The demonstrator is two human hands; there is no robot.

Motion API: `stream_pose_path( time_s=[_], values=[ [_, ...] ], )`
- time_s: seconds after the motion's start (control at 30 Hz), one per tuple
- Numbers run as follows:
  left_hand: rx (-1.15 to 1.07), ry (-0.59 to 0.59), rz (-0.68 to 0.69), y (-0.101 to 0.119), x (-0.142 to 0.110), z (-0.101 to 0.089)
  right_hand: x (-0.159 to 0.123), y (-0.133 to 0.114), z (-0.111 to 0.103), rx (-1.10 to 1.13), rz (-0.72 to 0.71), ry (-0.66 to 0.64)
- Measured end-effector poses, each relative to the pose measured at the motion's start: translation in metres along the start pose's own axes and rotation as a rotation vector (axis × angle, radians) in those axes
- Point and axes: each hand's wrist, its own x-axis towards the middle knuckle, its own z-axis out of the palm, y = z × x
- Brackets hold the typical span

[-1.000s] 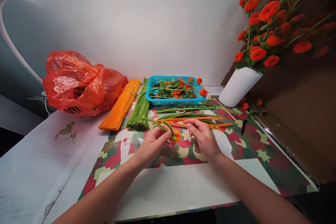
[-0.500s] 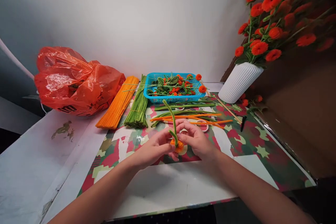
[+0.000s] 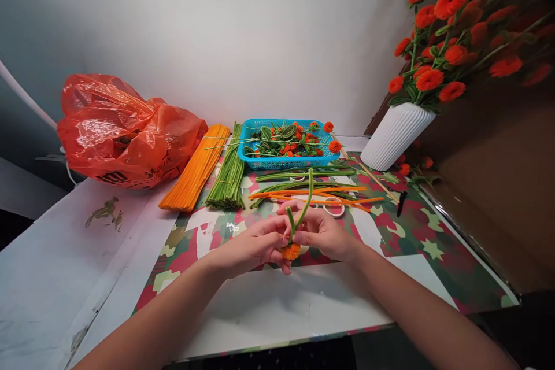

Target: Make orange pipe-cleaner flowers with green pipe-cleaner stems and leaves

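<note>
Above the near part of the table, both hands meet around a small orange pipe-cleaner flower (image 3: 291, 252). A green pipe cleaner (image 3: 309, 195) rises from it in a V, one end long and the other short. My left hand (image 3: 260, 243) is closed on the flower, its thumb and fingers at the base of the green stem. My right hand (image 3: 323, 232) pinches the green pipe cleaner close to the flower from the other side. Some fingertips are hidden behind the flower and stem.
Behind the hands lie loose green and orange pipe cleaners (image 3: 342, 189) and a white tape ring (image 3: 333, 207). Farther back are an orange bundle (image 3: 195, 167), a green bundle (image 3: 228, 179), a blue basket (image 3: 247, 160) of flowers, a red plastic bag (image 3: 130, 133) and a white vase (image 3: 396, 136).
The flower has turned so that its orange head points down toward me. The green pipe cleaner's long end has swung to the right, and its two ends spread wider apart.
</note>
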Motion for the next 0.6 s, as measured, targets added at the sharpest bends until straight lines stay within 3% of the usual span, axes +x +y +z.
stream_pose_path(
  time_s=[0.23, 0.33, 0.5, 0.6],
  values=[
    [-0.015, -0.019, -0.098, -0.0004, -0.0009, 0.0028, -0.0006, -0.0019, -0.0011, -0.071, -0.066, 0.008],
    [0.014, -0.040, -0.119, -0.0023, 0.0000, 0.0042, -0.0018, -0.0032, -0.0010, -0.054, -0.017, 0.001],
    [-0.011, -0.071, -0.119, -0.0051, -0.0005, 0.0037, -0.0034, -0.0047, -0.0024, 0.072, 0.201, -0.031],
    [-0.024, -0.093, -0.108, -0.0058, -0.0003, 0.0048, -0.0022, -0.0051, -0.0017, 0.023, 0.144, -0.056]
  ],
)
